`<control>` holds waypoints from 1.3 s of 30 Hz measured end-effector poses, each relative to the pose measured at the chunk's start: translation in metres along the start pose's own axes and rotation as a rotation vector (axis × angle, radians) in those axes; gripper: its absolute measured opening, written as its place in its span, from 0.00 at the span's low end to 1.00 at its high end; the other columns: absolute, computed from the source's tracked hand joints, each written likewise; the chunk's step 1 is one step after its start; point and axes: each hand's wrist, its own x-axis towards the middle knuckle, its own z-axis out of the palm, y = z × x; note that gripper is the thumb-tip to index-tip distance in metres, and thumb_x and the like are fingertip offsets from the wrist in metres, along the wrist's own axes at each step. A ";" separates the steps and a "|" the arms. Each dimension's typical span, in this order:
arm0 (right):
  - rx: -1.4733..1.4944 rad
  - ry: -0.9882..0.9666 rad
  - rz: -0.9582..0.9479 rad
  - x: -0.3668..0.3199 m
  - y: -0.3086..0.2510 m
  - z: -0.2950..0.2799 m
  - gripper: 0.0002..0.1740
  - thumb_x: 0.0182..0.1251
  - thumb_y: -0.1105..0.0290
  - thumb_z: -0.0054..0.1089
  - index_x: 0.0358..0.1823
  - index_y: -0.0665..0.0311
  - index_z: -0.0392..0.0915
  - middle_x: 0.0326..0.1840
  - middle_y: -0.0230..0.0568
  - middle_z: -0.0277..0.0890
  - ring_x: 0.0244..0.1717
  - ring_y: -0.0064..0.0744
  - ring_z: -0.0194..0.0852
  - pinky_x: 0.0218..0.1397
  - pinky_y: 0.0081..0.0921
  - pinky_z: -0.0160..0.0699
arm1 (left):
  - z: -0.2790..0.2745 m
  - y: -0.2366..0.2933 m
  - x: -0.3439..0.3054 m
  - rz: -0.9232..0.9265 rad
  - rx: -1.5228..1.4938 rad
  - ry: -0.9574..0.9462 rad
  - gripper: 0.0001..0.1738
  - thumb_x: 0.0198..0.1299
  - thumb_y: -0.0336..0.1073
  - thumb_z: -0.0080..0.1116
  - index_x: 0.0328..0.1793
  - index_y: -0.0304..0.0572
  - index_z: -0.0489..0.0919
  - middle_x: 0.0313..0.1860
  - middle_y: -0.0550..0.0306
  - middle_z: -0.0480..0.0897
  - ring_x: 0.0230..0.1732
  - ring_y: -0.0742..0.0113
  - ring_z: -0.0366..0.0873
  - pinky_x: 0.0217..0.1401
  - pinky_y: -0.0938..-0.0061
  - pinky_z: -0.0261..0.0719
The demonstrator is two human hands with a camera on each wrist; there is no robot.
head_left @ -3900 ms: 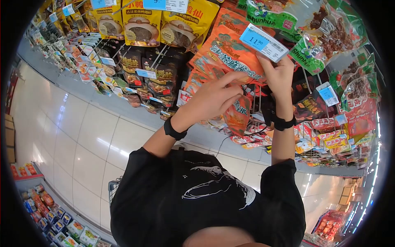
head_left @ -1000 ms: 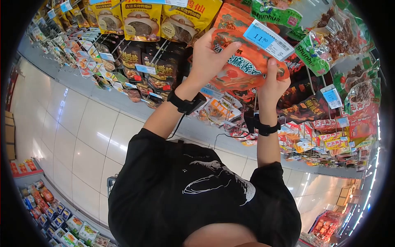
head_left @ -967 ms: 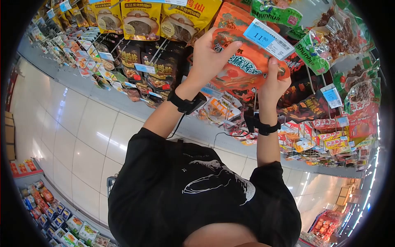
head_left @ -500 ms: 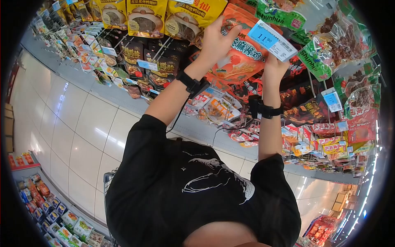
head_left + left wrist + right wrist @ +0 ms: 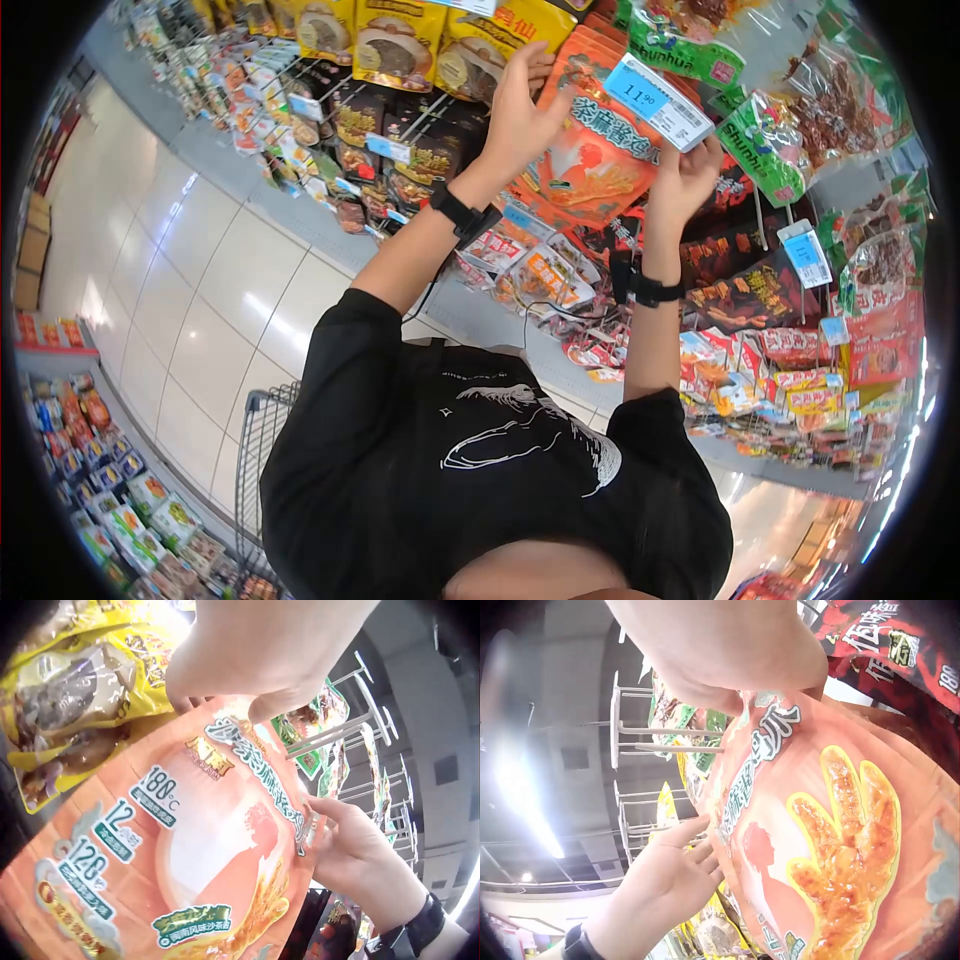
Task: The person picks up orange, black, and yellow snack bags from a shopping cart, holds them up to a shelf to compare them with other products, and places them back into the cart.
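Note:
An orange snack bag (image 5: 590, 165) hangs front-side out below a blue-and-white price tag (image 5: 658, 100) in the head view. My left hand (image 5: 520, 120) grips its upper left edge, thumb towards the front. At the other upper edge, just under the tag, my right hand (image 5: 685, 185) pinches the bag. The left wrist view has the left hand (image 5: 262, 652) over the bag's top, with the right hand (image 5: 352, 847) at the far edge. Printed food covers the bag (image 5: 847, 847) in the right wrist view; some fingertips are hidden behind it.
Yellow bags (image 5: 395, 45) hang to the left and green-and-clear bags (image 5: 765, 150) to the right. Dark packets (image 5: 745, 280) and small red-and-white packs hang lower. Metal hooks (image 5: 337, 739) stick out beside the bag. A wire cart (image 5: 262, 450) stands at the person's left.
The left hand has come up from below the bag to its upper left edge. Since a second ago, the bag's lower part has dropped and its front shows more fully. The head view has shifted.

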 end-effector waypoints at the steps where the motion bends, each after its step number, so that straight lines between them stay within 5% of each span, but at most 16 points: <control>1: 0.013 0.027 -0.041 -0.007 -0.005 0.001 0.26 0.62 0.83 0.55 0.60 0.73 0.56 0.58 0.51 0.66 0.56 0.33 0.68 0.56 0.26 0.70 | -0.007 0.005 -0.007 0.088 0.086 0.040 0.28 0.57 0.34 0.62 0.62 0.37 0.65 0.53 0.47 0.73 0.53 0.59 0.73 0.54 0.68 0.71; 2: 0.029 0.055 -0.081 -0.016 -0.010 0.001 0.27 0.63 0.82 0.55 0.61 0.73 0.55 0.58 0.52 0.66 0.57 0.33 0.69 0.56 0.26 0.71 | -0.015 0.011 -0.015 0.177 0.176 0.078 0.28 0.54 0.32 0.62 0.61 0.37 0.65 0.49 0.46 0.74 0.50 0.56 0.74 0.51 0.68 0.73; 3: 0.020 0.052 -0.068 -0.022 -0.013 -0.003 0.29 0.62 0.82 0.55 0.62 0.72 0.54 0.63 0.54 0.61 0.61 0.35 0.64 0.61 0.31 0.66 | -0.025 0.030 -0.026 0.050 0.168 0.023 0.27 0.57 0.30 0.58 0.63 0.37 0.65 0.58 0.47 0.72 0.60 0.56 0.71 0.62 0.65 0.68; 4: -0.118 0.088 -0.053 -0.030 -0.024 -0.004 0.30 0.61 0.80 0.56 0.63 0.72 0.53 0.64 0.56 0.58 0.67 0.43 0.57 0.70 0.40 0.55 | -0.033 0.041 -0.037 0.056 0.201 0.045 0.27 0.57 0.30 0.58 0.63 0.37 0.65 0.58 0.47 0.72 0.60 0.56 0.71 0.62 0.65 0.68; 7: -0.148 0.061 -0.182 -0.060 -0.040 -0.007 0.30 0.60 0.80 0.56 0.62 0.73 0.55 0.66 0.54 0.58 0.68 0.45 0.54 0.73 0.42 0.47 | -0.053 0.068 -0.071 0.066 0.232 0.143 0.27 0.48 0.20 0.49 0.58 0.35 0.68 0.49 0.51 0.80 0.54 0.60 0.76 0.63 0.68 0.67; 8: -0.133 0.032 -0.229 -0.070 -0.048 -0.005 0.29 0.60 0.80 0.56 0.62 0.73 0.56 0.66 0.54 0.57 0.69 0.45 0.54 0.73 0.42 0.47 | -0.060 0.084 -0.084 0.159 0.344 0.172 0.26 0.48 0.18 0.47 0.58 0.35 0.68 0.45 0.52 0.82 0.52 0.61 0.77 0.62 0.69 0.68; 10: 0.044 -0.075 -0.237 -0.093 -0.068 0.001 0.28 0.61 0.81 0.54 0.62 0.74 0.56 0.66 0.55 0.58 0.69 0.46 0.55 0.74 0.42 0.47 | -0.059 0.115 -0.116 -0.025 0.037 0.238 0.23 0.54 0.17 0.42 0.57 0.37 0.69 0.41 0.55 0.84 0.44 0.72 0.77 0.50 0.74 0.72; 12: 0.090 -0.195 -0.241 -0.119 -0.077 -0.002 0.26 0.61 0.82 0.53 0.61 0.75 0.57 0.64 0.57 0.61 0.66 0.47 0.59 0.72 0.43 0.52 | -0.058 0.151 -0.147 0.116 0.281 0.285 0.21 0.55 0.16 0.40 0.55 0.36 0.70 0.34 0.58 0.84 0.32 0.81 0.73 0.35 0.83 0.69; 13: 0.180 -0.256 -0.210 -0.132 -0.083 -0.002 0.25 0.61 0.83 0.53 0.60 0.75 0.58 0.62 0.58 0.63 0.65 0.48 0.61 0.71 0.42 0.56 | -0.052 0.174 -0.167 -0.019 0.112 0.318 0.21 0.54 0.15 0.41 0.54 0.36 0.71 0.32 0.58 0.84 0.28 0.80 0.73 0.33 0.83 0.70; 23: 0.560 -0.868 0.128 -0.268 -0.142 0.003 0.14 0.61 0.86 0.45 0.49 0.78 0.70 0.52 0.51 0.73 0.58 0.42 0.69 0.64 0.36 0.65 | -0.079 0.336 -0.340 -0.061 0.476 0.637 0.20 0.53 0.12 0.35 0.44 0.32 0.77 0.38 0.50 0.83 0.42 0.62 0.82 0.50 0.72 0.77; 26: 0.638 -1.035 0.104 -0.296 -0.167 0.013 0.13 0.62 0.86 0.45 0.47 0.76 0.72 0.50 0.49 0.75 0.55 0.38 0.72 0.63 0.32 0.65 | -0.114 0.385 -0.391 -0.097 0.784 0.645 0.26 0.42 0.11 0.31 0.44 0.30 0.77 0.41 0.47 0.83 0.49 0.62 0.80 0.56 0.70 0.75; 30: 0.750 -1.155 0.178 -0.320 -0.208 0.037 0.15 0.65 0.83 0.45 0.53 0.76 0.69 0.50 0.49 0.74 0.54 0.35 0.72 0.62 0.30 0.67 | -0.156 0.464 -0.438 -0.158 0.840 0.787 0.20 0.54 0.13 0.32 0.44 0.25 0.76 0.45 0.42 0.80 0.52 0.58 0.78 0.62 0.67 0.73; 31: 0.764 -1.167 0.184 -0.326 -0.224 0.046 0.16 0.65 0.83 0.45 0.54 0.75 0.68 0.51 0.49 0.73 0.54 0.36 0.72 0.62 0.31 0.67 | -0.174 0.477 -0.447 -0.078 0.925 0.839 0.25 0.44 0.13 0.30 0.42 0.29 0.78 0.40 0.49 0.84 0.47 0.62 0.81 0.56 0.73 0.75; 35: 0.894 -1.257 0.267 -0.382 -0.280 0.101 0.21 0.65 0.83 0.45 0.60 0.73 0.61 0.55 0.50 0.71 0.56 0.36 0.71 0.62 0.31 0.67 | -0.255 0.517 -0.502 -0.079 1.034 0.891 0.19 0.56 0.16 0.33 0.44 0.30 0.78 0.39 0.48 0.83 0.43 0.65 0.82 0.53 0.74 0.77; 37: 0.985 -1.296 0.352 -0.425 -0.314 0.133 0.23 0.65 0.82 0.45 0.62 0.72 0.59 0.55 0.50 0.70 0.57 0.36 0.71 0.62 0.31 0.68 | -0.299 0.524 -0.533 -0.230 1.088 1.108 0.13 0.63 0.23 0.40 0.46 0.32 0.77 0.37 0.50 0.83 0.40 0.68 0.82 0.46 0.76 0.77; 39: 0.942 -1.575 0.636 -0.482 -0.346 0.162 0.28 0.65 0.81 0.47 0.66 0.69 0.55 0.57 0.51 0.69 0.57 0.36 0.71 0.62 0.30 0.68 | -0.344 0.522 -0.566 -0.304 1.090 1.122 0.12 0.66 0.31 0.45 0.46 0.33 0.77 0.35 0.53 0.82 0.39 0.70 0.82 0.41 0.77 0.76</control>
